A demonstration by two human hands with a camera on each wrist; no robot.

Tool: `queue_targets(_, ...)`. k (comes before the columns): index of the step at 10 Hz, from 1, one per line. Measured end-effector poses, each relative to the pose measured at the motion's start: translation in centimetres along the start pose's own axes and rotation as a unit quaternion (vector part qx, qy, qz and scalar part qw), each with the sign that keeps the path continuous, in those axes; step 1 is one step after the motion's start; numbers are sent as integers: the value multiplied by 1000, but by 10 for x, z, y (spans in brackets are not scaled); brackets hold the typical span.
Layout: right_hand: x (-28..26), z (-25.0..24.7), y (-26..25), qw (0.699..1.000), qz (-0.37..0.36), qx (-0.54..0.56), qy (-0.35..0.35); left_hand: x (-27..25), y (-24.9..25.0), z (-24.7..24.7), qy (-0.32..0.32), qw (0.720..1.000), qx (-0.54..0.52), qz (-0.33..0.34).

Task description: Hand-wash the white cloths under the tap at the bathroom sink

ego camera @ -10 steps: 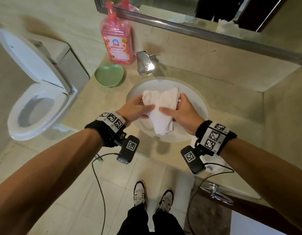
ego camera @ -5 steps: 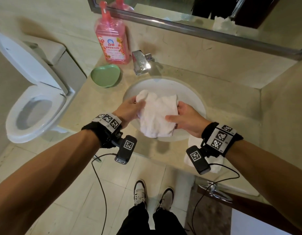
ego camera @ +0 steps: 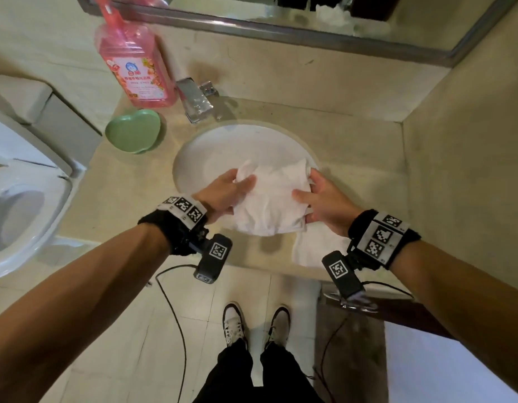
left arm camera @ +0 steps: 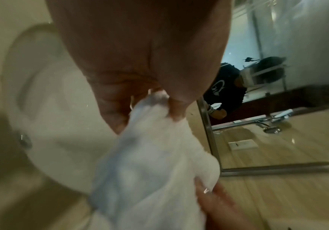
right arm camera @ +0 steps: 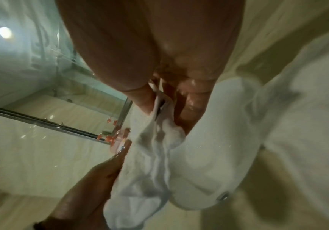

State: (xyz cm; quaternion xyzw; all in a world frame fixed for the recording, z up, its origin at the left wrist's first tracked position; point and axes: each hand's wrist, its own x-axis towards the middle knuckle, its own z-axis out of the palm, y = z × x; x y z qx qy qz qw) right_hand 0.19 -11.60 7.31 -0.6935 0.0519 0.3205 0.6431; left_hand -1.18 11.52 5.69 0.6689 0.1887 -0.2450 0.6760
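A white cloth is spread between both hands over the front half of the round white sink. My left hand pinches its left edge, thumb on top. My right hand pinches its right edge. In the left wrist view the fingers clamp a bunch of the cloth. The right wrist view shows wet fingers gripping the cloth. A second white cloth lies on the counter by the right wrist. The chrome tap stands behind the basin; no water is seen running.
A pink soap bottle and a green heart-shaped dish stand left of the tap. A mirror runs along the back wall. A toilet with raised lid is at the left. Beige walls close the counter's right side.
The hanging, folded cloth has been pulled open sideways; both hands have moved apart and toward the sink's front edge, and the head view has shifted closer.
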Motion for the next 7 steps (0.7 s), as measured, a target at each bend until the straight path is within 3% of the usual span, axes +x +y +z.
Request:
queue_targets(1, -16, -41, 21, 997, 47, -33, 45, 12, -8, 33, -62, 998, -27, -19)
queue_targets(3, -31, -104, 80, 980, 149, -80, 107, 49, -45, 100, -18, 997, 45, -54)
queue_targets(5, -33, -124, 132, 966, 176, -130, 140, 78, -85, 121, 0, 985, 158, -71)
queue_targets(6, -25, -130, 124, 950, 171, -227, 128, 84, -83, 117, -2, 983, 166, -75)
queue_targets(7, -33, -140, 88, 902, 155, -377, 143, 63, -74, 100, -5, 971, 217, -101)
